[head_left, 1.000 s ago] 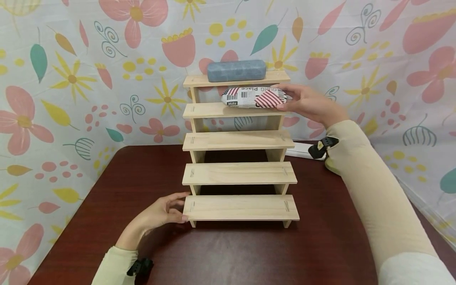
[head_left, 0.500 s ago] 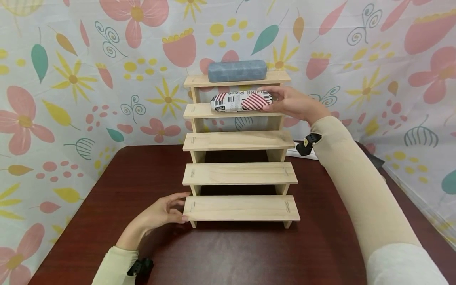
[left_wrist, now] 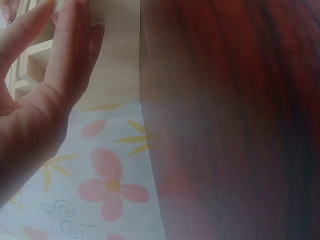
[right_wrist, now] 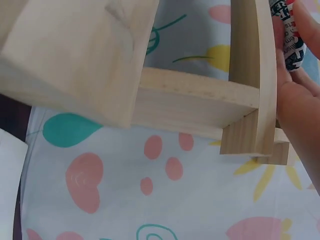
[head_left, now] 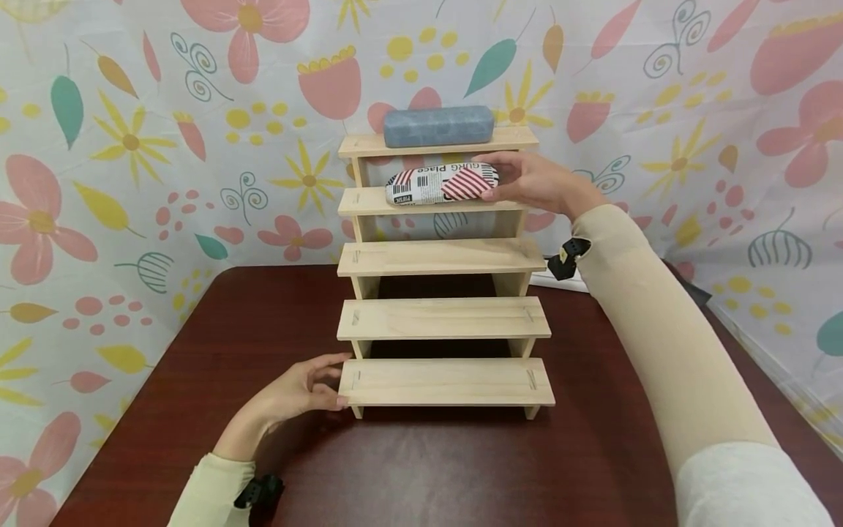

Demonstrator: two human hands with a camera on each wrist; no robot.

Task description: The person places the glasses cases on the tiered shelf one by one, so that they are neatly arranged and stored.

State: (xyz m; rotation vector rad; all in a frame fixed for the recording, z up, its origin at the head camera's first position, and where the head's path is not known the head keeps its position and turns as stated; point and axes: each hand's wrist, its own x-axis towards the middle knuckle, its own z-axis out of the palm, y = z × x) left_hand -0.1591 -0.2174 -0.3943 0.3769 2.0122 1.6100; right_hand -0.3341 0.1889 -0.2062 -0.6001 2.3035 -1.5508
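Observation:
My right hand [head_left: 536, 181] holds the right end of a glasses case [head_left: 435, 184] with a newsprint pattern and red stripes, thumb in front and fingers behind. The case lies lengthwise along the second step from the top of a pale wooden stepped stand [head_left: 441, 319]. In the right wrist view, part of the case [right_wrist: 294, 37] shows between the fingers. On the top step rests a blue-grey oblong case [head_left: 437, 126]. My left hand [head_left: 296, 391] holds the left end of the bottom step, thumb at its front corner and index finger at the back corner.
The stand is on a dark red-brown table [head_left: 421, 468]. Behind it hangs a white cloth [head_left: 250, 168] printed with flowers and leaves. A flat white object [head_left: 560, 280] lies behind the stand at right, partly covered by the right arm.
My right hand has moved left with the patterned glasses case, bringing it further along the second step. The left hand stays at the bottom step, and the blue-grey case stays put.

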